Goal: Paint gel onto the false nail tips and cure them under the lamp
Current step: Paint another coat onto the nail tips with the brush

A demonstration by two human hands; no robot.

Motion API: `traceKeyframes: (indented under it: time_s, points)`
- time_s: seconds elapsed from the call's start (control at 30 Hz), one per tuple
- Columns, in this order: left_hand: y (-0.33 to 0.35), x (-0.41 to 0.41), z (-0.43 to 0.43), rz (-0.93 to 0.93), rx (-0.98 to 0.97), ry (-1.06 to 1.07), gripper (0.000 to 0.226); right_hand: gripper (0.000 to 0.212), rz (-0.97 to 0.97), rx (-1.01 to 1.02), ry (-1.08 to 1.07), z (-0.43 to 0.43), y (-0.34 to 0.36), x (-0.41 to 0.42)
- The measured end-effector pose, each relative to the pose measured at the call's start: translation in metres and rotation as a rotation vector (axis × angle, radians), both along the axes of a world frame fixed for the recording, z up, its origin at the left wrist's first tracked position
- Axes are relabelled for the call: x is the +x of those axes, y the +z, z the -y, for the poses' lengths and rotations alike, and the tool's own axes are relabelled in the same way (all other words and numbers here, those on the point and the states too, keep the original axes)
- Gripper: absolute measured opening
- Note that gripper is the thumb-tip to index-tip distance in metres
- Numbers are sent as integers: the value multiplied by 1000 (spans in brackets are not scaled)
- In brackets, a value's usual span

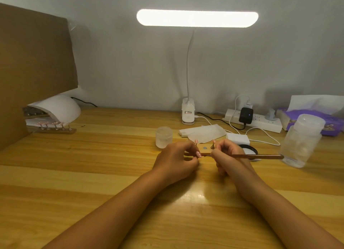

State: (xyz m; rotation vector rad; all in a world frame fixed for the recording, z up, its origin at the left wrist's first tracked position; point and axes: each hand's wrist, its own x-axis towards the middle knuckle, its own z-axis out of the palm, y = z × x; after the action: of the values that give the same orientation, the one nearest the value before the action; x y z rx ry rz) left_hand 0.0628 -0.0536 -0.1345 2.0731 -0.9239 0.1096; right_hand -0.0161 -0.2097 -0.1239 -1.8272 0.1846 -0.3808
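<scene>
Pink glossy false nail tip (198, 154) is pinched in the grip of the left hand (176, 160), fingers curled in around it, low over the striped wooden bench (111, 174). The right hand (229, 156) has its grip closed on a thin brown-handled brush (260, 156). The handle sticks out to the right and the working end points at that tip, but the bristles are hidden behind fingers, so I can't tell if they touch.

Between the two hands lies a short wooden holder strip (204, 150) with two more pink tips on little pegs (196, 141).

Just behind that are a small frosted round jar (163, 137) and a crumpled white tissue sheet (204, 133). A tall clear lidded plastic jar (301, 142) stands off to the right, by the end of the brush handle.

Far left sits the white dome curing lamp (61, 107). A second wooden strip of pink tips (55, 128) lies on the bench in front of its mouth, not inside. A lit white clip-on desk lamp (188, 112) stands at the back.
</scene>
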Motion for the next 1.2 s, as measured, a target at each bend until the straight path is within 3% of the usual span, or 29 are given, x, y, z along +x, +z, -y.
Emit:
traceKeyframes:
  time_s: [0.1,0.17,0.27,0.4,0.53,0.67,0.87,1.1,1.2]
  points:
    - [2,-2,1,1,-88,47,9,11,85,149,-64,1,0,-2]
    - [4,-3,0,25,-192,105,10,10,145,123,-127,0,0,0]
    - [8,-2,-3,66,-347,260,10,8,196,-104,-155,-1,-4,3]
    - [10,5,-7,17,-419,470,7,9,107,-401,-77,2,-13,9]
    - [9,11,-11,-72,-338,562,4,24,101,-547,-29,1,-15,9]
    - [7,10,-10,-214,-157,525,8,40,10,-589,102,-2,-14,6]
    - [10,14,-10,-208,19,483,7,33,37,-592,70,-3,-11,3]
    - [8,10,-14,-193,-8,436,8,26,158,-599,-61,-1,-12,3]
    - [9,3,-13,-176,-44,403,7,20,233,-501,-125,3,-12,4]
